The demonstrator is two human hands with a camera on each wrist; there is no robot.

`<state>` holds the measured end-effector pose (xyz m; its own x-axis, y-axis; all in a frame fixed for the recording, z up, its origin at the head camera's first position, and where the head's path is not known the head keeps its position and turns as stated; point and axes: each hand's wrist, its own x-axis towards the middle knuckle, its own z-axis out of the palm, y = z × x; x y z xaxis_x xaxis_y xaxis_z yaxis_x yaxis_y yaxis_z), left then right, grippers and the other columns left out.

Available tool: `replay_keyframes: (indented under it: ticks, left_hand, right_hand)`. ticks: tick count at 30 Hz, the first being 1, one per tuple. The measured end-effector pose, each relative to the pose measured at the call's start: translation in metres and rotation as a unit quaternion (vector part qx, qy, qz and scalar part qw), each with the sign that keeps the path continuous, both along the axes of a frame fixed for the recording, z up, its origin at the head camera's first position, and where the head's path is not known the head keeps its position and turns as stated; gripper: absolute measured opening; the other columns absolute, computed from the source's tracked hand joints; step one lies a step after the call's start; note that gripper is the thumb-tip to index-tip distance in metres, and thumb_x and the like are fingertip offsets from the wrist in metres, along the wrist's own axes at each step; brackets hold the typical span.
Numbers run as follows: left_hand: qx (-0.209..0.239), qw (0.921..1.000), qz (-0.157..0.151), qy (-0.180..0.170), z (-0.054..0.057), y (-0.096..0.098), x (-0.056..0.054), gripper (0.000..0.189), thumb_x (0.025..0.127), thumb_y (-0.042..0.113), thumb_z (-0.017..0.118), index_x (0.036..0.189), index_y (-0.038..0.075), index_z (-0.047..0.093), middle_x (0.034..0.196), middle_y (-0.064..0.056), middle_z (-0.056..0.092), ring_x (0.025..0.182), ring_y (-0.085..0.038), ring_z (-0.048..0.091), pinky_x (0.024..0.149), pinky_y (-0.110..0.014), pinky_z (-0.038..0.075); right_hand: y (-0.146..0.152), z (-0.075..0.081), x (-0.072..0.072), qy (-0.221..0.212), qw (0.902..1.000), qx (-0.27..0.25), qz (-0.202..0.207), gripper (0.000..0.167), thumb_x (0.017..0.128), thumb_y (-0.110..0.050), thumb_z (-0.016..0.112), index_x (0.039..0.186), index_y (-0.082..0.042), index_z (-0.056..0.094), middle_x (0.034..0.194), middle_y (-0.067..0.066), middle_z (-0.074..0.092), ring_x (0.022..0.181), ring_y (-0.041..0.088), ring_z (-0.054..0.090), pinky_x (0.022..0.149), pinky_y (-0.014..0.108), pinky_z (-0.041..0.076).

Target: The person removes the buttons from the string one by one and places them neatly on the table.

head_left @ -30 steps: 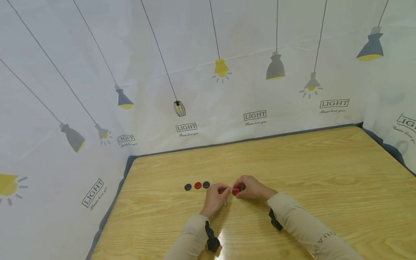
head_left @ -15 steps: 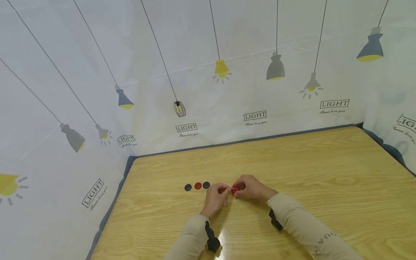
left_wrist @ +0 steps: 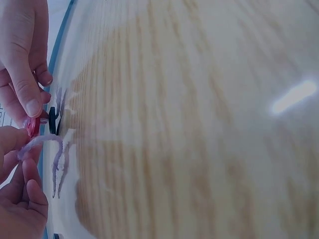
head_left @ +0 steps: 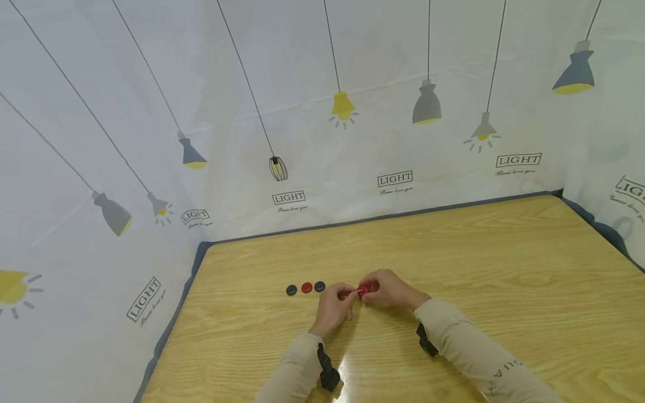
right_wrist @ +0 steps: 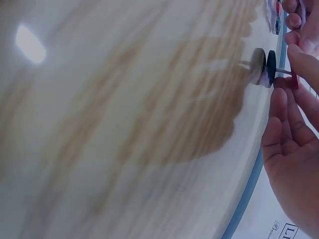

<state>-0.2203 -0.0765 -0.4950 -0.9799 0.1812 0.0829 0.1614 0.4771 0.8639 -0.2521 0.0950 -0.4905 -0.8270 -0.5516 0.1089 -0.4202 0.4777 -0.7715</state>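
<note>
In the head view my right hand holds a small piece with a red disc at its upper end. The right wrist view shows a thin stem running from this red disc to a black disc, close over the glossy table. My left hand pinches a fuzzy lavender cord just left of the piece. The cord's loose end hangs toward the table in the left wrist view. Fingers of both hands meet at the red disc and partly hide it.
Left of my hands, a black disc, a red disc and another black disc lie in a row on the wooden table. A white printed curtain stands beyond the table's far and side edges.
My right hand has brought the red-topped piece slightly left and away from me, closer to my left fingers. The left hand and the row of discs have stayed in place.
</note>
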Motion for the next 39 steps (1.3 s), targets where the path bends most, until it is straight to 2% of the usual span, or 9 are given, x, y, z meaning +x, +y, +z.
replay_keyframes:
  ticks: [10, 25, 33, 39]
  left_hand:
    - [-0.031, 0.9981, 0.026, 0.046, 0.0011, -0.0029, 0.0003, 0.009, 0.082, 0.011, 0.063, 0.084, 0.003, 0.067, 0.074, -0.002, 0.062, 0.059, -0.005, 0.049, 0.051, -0.019, 0.04]
    - [-0.025, 0.999, 0.03, 0.023, -0.0008, -0.0021, -0.0025, 0.01, 0.083, 0.012, 0.062, 0.085, 0.003, 0.067, 0.074, -0.002, 0.062, 0.064, -0.007, 0.054, 0.055, -0.02, 0.043]
    - [-0.023, 0.9991, 0.031, 0.019, -0.0029, -0.0022, -0.0038, 0.011, 0.083, 0.012, 0.062, 0.084, 0.003, 0.067, 0.073, -0.002, 0.063, 0.063, -0.007, 0.054, 0.055, -0.02, 0.043]
    - [-0.03, 0.9989, 0.029, 0.02, -0.0026, -0.0043, -0.0036, 0.012, 0.084, 0.013, 0.061, 0.085, 0.003, 0.068, 0.075, -0.002, 0.063, 0.065, -0.007, 0.054, 0.057, -0.021, 0.044]
  right_hand:
    - [-0.0027, 0.0028, -0.0004, 0.009, 0.9997, -0.025, 0.002, 0.018, 0.076, -0.009, 0.069, 0.091, 0.0, 0.065, 0.079, 0.003, 0.064, 0.065, 0.009, 0.052, 0.057, 0.021, 0.043]
    - [-0.0054, 0.0055, -0.0004, 0.025, 0.9993, -0.026, 0.004, 0.022, 0.076, -0.009, 0.069, 0.095, 0.002, 0.063, 0.082, 0.006, 0.064, 0.067, 0.009, 0.054, 0.059, 0.021, 0.044]
    - [-0.0061, 0.0045, -0.0006, 0.006, 0.9993, -0.036, 0.004, 0.025, 0.078, -0.01, 0.068, 0.098, 0.004, 0.062, 0.087, 0.009, 0.065, 0.074, 0.015, 0.06, 0.063, 0.024, 0.048]
    - [-0.0061, 0.0024, -0.002, -0.018, 0.9992, -0.036, -0.006, 0.028, 0.079, -0.011, 0.067, 0.101, 0.004, 0.06, 0.083, 0.008, 0.063, 0.069, 0.013, 0.057, 0.059, 0.024, 0.047]
